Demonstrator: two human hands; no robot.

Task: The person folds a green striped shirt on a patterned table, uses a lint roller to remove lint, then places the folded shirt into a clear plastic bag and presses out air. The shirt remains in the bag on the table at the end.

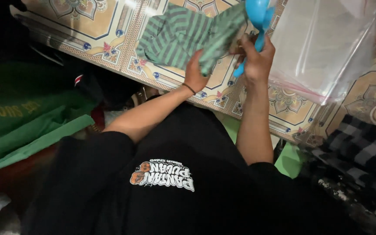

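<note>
Striped green garment: soft matt cloth. Blue hanger: smooth, glossy plastic. Clear bag at 2 o'clock: thin shiny plastic. Patterned floor: glazed, glossy tile.

A patterned tile floor is being seen under everything. A clear plastic bag is being spread over the tiles at upper right. Green cloth is being piled at the left, and a black-and-grey checked fabric is being bunched at lower right.
</note>
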